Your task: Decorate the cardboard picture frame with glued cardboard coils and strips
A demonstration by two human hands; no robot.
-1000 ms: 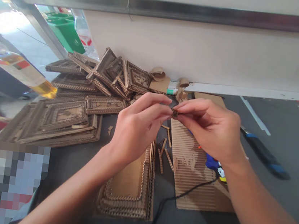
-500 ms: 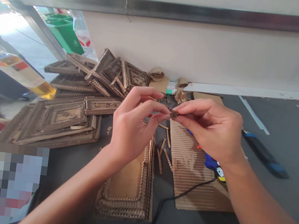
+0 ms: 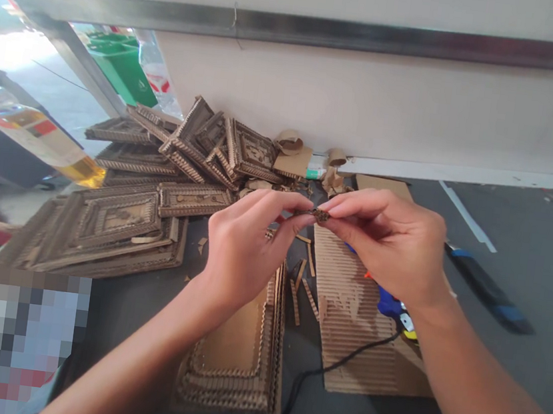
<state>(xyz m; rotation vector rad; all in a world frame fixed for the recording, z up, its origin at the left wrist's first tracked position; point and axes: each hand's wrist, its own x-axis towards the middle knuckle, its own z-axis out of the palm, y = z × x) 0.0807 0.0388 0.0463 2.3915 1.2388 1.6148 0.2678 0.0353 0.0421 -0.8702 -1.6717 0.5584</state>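
Observation:
Pinched between both hands is a small rolled piece of corrugated cardboard (image 3: pixel 322 216), dark brown and partly covered by fingertips. My left hand (image 3: pixel 252 244) is closed, thumb and fingers at the piece's left side. From the right, my right hand (image 3: pixel 393 238) grips it between thumb and forefinger. Below my left wrist lies a cardboard frame (image 3: pixel 224 388) with corrugated strip borders, partly hidden by the forearm. Under my right hand is a sheet of corrugated cardboard (image 3: pixel 343 322). On it rests a blue glue gun (image 3: pixel 388 303) with a black cord, half covered by the hand.
Finished-looking cardboard frames (image 3: pixel 118 221) are piled at the left and back. Loose cardboard strips (image 3: pixel 298 297) lie mid-table. A utility knife (image 3: pixel 488 287) is at the right. A bottle with yellow liquid (image 3: pixel 52 146) stands at the left. A metal bar (image 3: pixel 328 32) crosses the back.
The raised fingers of my left hand have come down and closed toward the small cardboard piece. My right hand keeps its pinch. The view has tilted slightly.

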